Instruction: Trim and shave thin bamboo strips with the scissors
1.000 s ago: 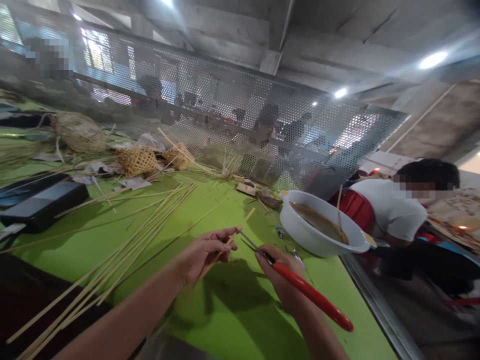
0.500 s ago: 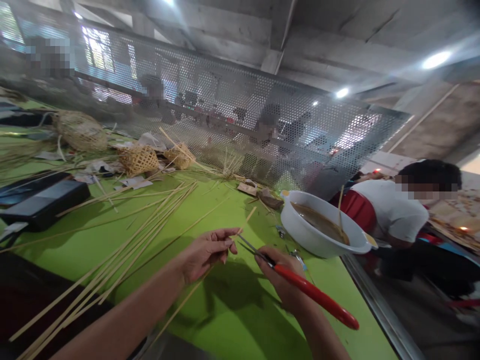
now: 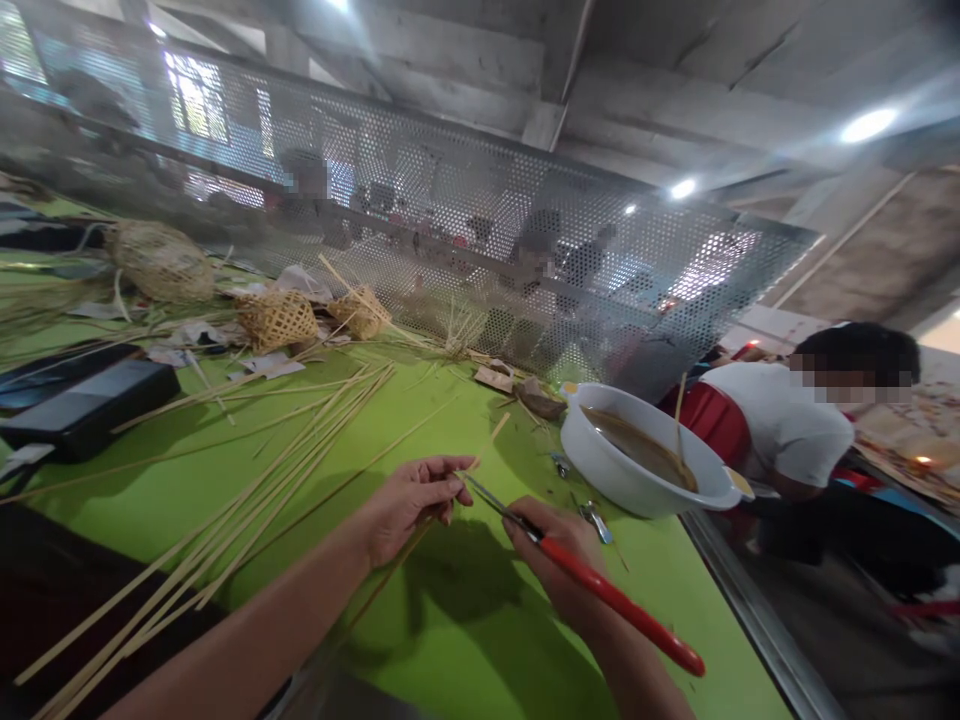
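My left hand (image 3: 412,505) is closed in a pinch on a thin bamboo strip. The strip's pale tip (image 3: 499,428) pokes out beyond the fingertips, and its darker tail hangs below the palm. In my right hand (image 3: 559,565) is a pair of red-handled snips (image 3: 619,603), gripped with the fingers wrapped round the handles. Their narrow metal blades look closed together and reach to my left fingertips, close against the strip. Whether the blades bite into it I cannot tell. To the left, several long bamboo strips (image 3: 277,480) lie across the green tabletop (image 3: 472,640).
A white basin (image 3: 630,480) of brownish water, with a strip standing in it, is at the right edge. Woven baskets (image 3: 277,318), scraps and a black box (image 3: 97,410) are at the left. Behind runs a perforated metal screen (image 3: 450,210). A person (image 3: 780,410) bends over at the right.
The snips have shifted slightly left and down toward my left fingertips, and their blades, apart before, now look together. My left hand has hardly moved.
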Demonstrator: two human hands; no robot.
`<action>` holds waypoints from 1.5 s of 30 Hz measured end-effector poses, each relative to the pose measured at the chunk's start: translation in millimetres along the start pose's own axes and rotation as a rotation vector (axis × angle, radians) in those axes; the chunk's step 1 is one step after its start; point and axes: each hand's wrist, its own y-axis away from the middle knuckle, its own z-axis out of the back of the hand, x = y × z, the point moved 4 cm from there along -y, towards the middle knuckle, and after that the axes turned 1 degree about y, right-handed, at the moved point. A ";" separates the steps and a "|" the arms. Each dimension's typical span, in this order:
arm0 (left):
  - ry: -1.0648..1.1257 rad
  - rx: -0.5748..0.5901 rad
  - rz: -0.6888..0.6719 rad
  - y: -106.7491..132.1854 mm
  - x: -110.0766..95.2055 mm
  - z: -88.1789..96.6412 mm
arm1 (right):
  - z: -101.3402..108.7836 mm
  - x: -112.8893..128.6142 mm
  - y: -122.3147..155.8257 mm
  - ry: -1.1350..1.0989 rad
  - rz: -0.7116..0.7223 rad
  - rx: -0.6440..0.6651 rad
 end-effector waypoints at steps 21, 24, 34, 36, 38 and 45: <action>0.070 -0.128 0.030 -0.2 -1.3 1.6 | 2.1 -7.7 0.2 -0.001 -0.132 -0.060; 0.073 -0.144 0.033 -0.2 -1.8 2.8 | 1.7 -6.0 0.5 -0.015 -0.101 -0.046; 0.079 -0.135 0.023 -1.1 -0.6 2.0 | 0.4 -2.4 0.4 0.012 -0.074 -0.022; 0.078 -0.128 0.014 -1.5 -0.7 2.5 | -2.8 1.1 0.9 0.011 0.000 0.036; 0.076 -0.123 0.013 -1.8 -0.6 2.7 | -3.4 0.8 1.2 0.002 0.001 0.031; 0.078 -0.125 0.023 -2.8 1.5 3.5 | -2.6 -1.7 0.7 0.047 0.002 -0.077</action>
